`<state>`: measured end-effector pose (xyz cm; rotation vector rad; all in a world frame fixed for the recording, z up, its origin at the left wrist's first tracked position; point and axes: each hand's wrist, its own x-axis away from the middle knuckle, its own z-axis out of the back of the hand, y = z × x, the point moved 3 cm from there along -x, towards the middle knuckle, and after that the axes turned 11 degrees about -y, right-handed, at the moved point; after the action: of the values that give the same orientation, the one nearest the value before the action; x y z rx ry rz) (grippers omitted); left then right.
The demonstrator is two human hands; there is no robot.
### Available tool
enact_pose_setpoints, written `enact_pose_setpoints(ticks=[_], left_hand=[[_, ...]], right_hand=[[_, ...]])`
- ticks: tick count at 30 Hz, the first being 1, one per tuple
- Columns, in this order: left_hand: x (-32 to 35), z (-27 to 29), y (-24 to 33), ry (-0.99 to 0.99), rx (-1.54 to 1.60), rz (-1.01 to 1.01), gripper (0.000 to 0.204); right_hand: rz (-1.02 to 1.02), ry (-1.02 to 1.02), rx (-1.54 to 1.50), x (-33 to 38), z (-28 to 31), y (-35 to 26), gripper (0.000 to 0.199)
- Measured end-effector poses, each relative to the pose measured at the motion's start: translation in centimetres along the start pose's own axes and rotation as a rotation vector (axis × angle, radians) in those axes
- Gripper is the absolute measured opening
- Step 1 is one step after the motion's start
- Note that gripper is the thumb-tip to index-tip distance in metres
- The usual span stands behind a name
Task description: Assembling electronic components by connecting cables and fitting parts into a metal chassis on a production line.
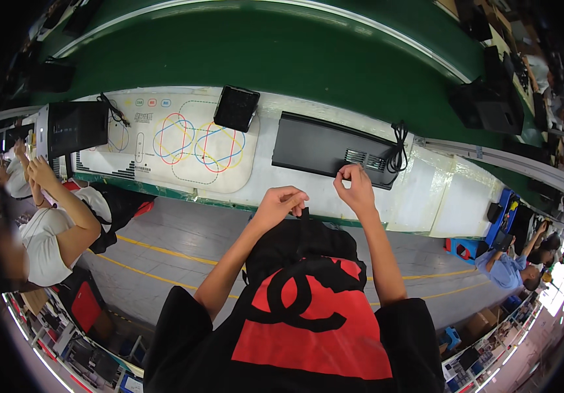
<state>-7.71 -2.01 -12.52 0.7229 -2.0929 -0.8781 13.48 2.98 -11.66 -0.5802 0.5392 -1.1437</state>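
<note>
A long flat black metal case [311,141] lies on the white worktop, with slotted silver vents [365,158] near its right end. A coiled black cable [398,149] rests at that end. My right hand [358,191] is in front of the vents, thumb and forefinger pinched together; anything between them is too small to make out. My left hand [280,207] is closed just off the worktop's near edge, left of the right hand. Its thumb presses against curled fingers, and what they may hold is hidden. Neither hand clearly touches the case.
An open black tray [237,108] sits left of the case, on a pale mat [183,173] printed with coloured loops. Farther left stands a black box-shaped device [78,128] with a cable. A green conveyor belt [295,56] runs behind. Co-workers are at both sides.
</note>
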Motion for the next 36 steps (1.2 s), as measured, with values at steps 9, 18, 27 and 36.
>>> enact_pose_setpoints(ticks=[9,18,27,36], left_hand=[[2.4,3.5,-1.9,0.153,-0.009,0.025,0.021],[2.3,5.1,-1.9,0.18,-0.024,0.013,0.023],[3.1,7.4,-2.3,0.269,-0.03,-0.028,0.023],[0.1,11.1,-1.5,0.489,0.025,-0.109,0.034]], right_hand=[[0.098,-0.167,0.315,-0.1,-1.5,-0.2,0.018],[-0.013,-0.393,0.467,-0.9,-1.7,-1.4,0.012],[-0.4,-0.395,0.297,-3.6,-1.6,0.4,0.033],[-0.644,-0.282,0.201,-2.3,-1.2,1.8,0.036]])
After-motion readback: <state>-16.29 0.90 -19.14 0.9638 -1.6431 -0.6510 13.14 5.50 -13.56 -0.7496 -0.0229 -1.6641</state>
